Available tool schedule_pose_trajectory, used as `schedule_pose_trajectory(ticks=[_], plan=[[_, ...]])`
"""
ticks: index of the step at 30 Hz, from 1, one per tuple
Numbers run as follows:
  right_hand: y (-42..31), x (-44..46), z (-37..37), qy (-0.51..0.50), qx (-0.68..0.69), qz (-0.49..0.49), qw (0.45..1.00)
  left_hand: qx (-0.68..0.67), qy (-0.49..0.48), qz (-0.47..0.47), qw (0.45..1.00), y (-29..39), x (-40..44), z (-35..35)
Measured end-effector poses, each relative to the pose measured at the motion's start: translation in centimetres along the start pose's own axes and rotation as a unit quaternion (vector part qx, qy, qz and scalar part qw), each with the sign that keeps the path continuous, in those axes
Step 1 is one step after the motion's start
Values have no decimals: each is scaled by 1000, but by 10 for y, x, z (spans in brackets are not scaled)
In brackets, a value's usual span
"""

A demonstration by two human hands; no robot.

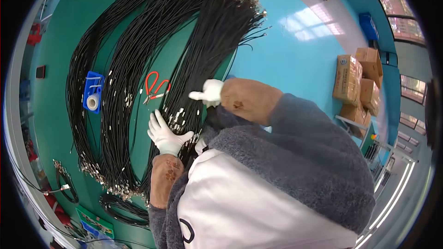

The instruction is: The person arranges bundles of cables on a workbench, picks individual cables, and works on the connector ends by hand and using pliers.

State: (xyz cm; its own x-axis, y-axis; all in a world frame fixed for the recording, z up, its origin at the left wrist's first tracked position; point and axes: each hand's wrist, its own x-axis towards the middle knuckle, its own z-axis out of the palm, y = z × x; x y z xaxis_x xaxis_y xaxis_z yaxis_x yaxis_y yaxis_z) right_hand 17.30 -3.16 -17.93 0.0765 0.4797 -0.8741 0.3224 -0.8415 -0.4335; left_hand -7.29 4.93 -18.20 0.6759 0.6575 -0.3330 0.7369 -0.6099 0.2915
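As straightening the black cables (196, 50) seems underway, left hand (165, 137) splays open, right hand (212, 91) half-curls, grip unclear; gathering strands needs closed fingers.

Spreads the left hand (167, 134) wide in a white glove, with fingers fanned forward and thumb stretched out sideways. Reaches the left forearm (166, 177) forward. Brings the right forearm (251, 99) across from the right, in a brown cuff. Holds the right hand (211, 92), also gloved, partly curled with one digit extended.
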Motion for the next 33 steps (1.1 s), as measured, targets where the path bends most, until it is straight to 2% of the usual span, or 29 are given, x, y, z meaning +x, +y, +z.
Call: schedule_pose_trajectory(ticks=[2,4,6,7,9,11,12,13,15,16,17,19,24,25,27,28,29,30,33], plan=[[-12,0,-9,11,-33,-3,999,18,48,42,998,31,3,-7],[2,13,0,24,-37,-46,998,40,87,83,992,54,1,-12],[26,20,7,29,-23,-118,992,64,81,96,990,67,7,0],[44,16,9,30,-21,-118,992,88,78,106,987,72,13,8],[86,-7,6,-29,204,-114,972,138,73,129,979,80,25,18],[136,-10,3,32,333,11,942,121,66,132,982,81,23,21],[173,9,13,122,360,-1,925,105,62,138,983,77,22,20],[181,19,12,153,399,-32,903,89,61,144,984,74,23,19],[167,21,4,156,491,-81,853,75,60,151,984,77,27,17],[153,20,0,127,546,-96,822,83,62,146,984,81,26,15],[141,15,-8,126,551,-95,819,91,63,140,984,84,24,13],[122,6,-24,67,385,-60,919,105,67,130,984,89,22,10],[82,-8,-41,60,469,-136,871,111,85,216,966,95,24,18],[89,-6,-42,84,349,-61,931,112,83,218,966,91,24,19],[113,4,-22,105,220,14,970,93,99,241,961,78,25,27],[129,16,10,20,428,92,899,82,109,253,958,73,27,31],[136,22,28,-65,609,164,773,71,119,266,954,71,30,32],[135,24,32,-62,611,164,772,70,119,269,953,72,31,32],[121,43,32,-60,819,-41,569,61,124,263,955,78,33,29]])
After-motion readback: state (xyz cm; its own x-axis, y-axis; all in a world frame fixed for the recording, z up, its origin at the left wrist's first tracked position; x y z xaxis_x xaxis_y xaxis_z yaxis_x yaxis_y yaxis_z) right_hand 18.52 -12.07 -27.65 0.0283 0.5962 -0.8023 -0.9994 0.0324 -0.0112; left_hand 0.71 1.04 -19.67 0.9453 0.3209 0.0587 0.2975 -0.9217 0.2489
